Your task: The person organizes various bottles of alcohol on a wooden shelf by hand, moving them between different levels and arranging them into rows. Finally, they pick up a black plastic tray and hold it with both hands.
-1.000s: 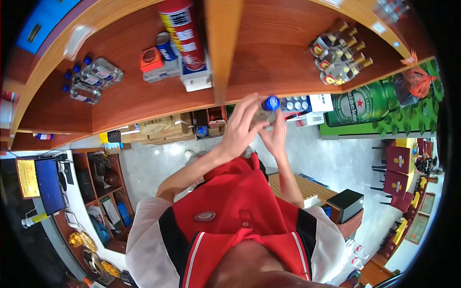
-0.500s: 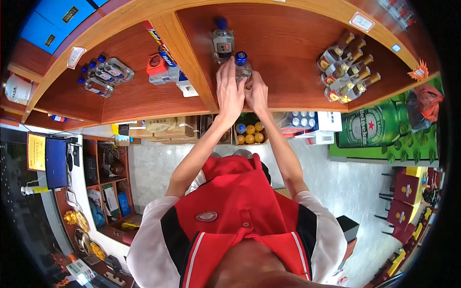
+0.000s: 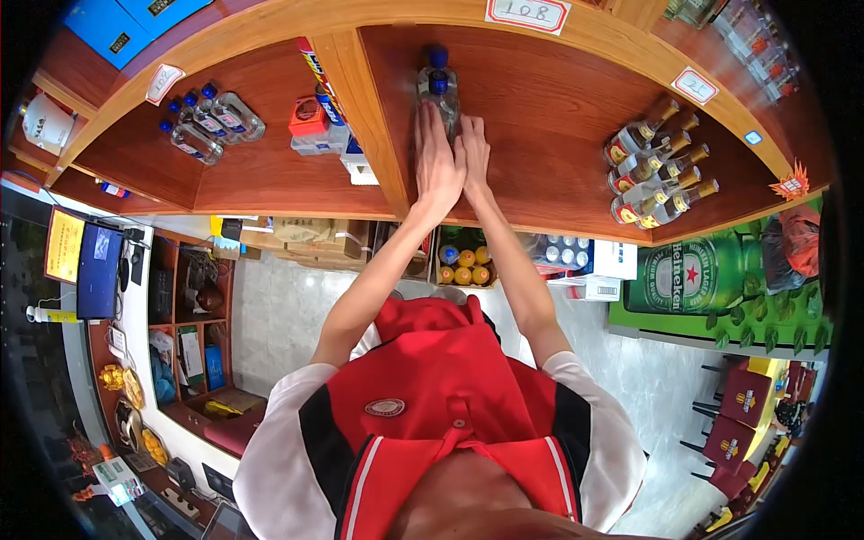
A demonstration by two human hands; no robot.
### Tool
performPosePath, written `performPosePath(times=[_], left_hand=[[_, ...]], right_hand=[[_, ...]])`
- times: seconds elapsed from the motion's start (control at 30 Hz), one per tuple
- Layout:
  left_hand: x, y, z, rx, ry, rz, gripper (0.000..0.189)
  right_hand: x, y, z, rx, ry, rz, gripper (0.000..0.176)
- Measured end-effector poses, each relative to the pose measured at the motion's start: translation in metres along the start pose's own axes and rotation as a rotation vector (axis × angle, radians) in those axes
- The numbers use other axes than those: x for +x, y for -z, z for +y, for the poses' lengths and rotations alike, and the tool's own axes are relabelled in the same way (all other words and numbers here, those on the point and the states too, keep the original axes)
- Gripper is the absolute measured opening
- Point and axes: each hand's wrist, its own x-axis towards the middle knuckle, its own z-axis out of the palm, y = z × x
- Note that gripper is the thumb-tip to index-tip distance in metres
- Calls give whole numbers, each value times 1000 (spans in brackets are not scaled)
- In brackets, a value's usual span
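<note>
Two clear glass bottles with blue caps stand one behind the other near the upright divider in the middle shelf compartment. The front bottle [image 3: 439, 93] overlaps most of the rear bottle [image 3: 438, 59]. My left hand [image 3: 438, 166] lies against the front bottle, its fingers stretched out and covering the lower body. At the bottle's right side is my right hand [image 3: 474, 153], fingers straight and close together, touching or almost touching the glass. The two hands meet near the thumbs. The bottle's base is hidden behind them.
Several gold-capped bottles [image 3: 661, 166] stand at the compartment's right end. Left of the wooden divider [image 3: 355, 117] are small boxes [image 3: 315, 126] and several blue-capped bottles [image 3: 207, 121]. Below the shelf sits a crate of yellow-topped bottles [image 3: 464, 258]. Price cards [image 3: 527, 13] hang on the shelf edge.
The front bottle has moved deeper into the compartment, lining up before the rear one. Both hands went with it, and their fingers are straighter. The view has shifted slightly.
</note>
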Motion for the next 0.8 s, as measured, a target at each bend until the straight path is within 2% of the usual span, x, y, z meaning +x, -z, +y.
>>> performPosePath(times=[0.2,0.33,0.37,0.4,0.43,0.47,0.5,0.53,0.57,0.6,0.63,0.67,0.7,0.73,0.77,0.8], left_hand=[[4,-2,-3,-113,74,-46,70],[2,-1,-3,-42,78,-65,70],[0,-1,-2,-67,58,-69,70],[0,1,-2,-84,35,-66,71],[-4,-4,-9,-63,32,-58,71],[-5,5,0,-155,56,-49,70],[-13,12,2,-167,74,-62,67],[-21,23,14,-167,124,-91,65],[-33,31,18,-167,44,-79,61],[-48,38,27,-224,20,-100,53],[-60,51,33,-296,-41,-130,45],[-75,60,38,-311,-39,-168,40],[-90,65,35,-400,-45,-207,38],[-102,79,38,-427,4,-284,34],[-113,84,33,-412,-29,-252,28],[-125,91,28,-425,-33,-244,28]], right_hand=[[6,-9,5,-47,-44,-30,44],[5,-8,2,-55,-64,-35,45],[2,-10,8,-78,-44,-44,48],[-5,-1,-5,2,-118,-32,52],[-11,-2,6,-177,-65,-34,56],[-34,-8,23,163,-58,129,53],[-52,41,-42,-44,-6,81,45],[-80,68,-71,42,-158,-26,33],[-122,69,-54,98,-93,-36,23],[-170,74,-47,-64,-151,-121,26],[-210,74,-31,-61,-327,-292,29],[-254,69,-15,-79,-411,-349,33],[-323,63,43,-145,-535,-591,33],[-392,59,104,-267,-496,-859,28],[-380,62,97,-285,-489,-856,28],[-484,173,76,-219,-571,-873,28]])
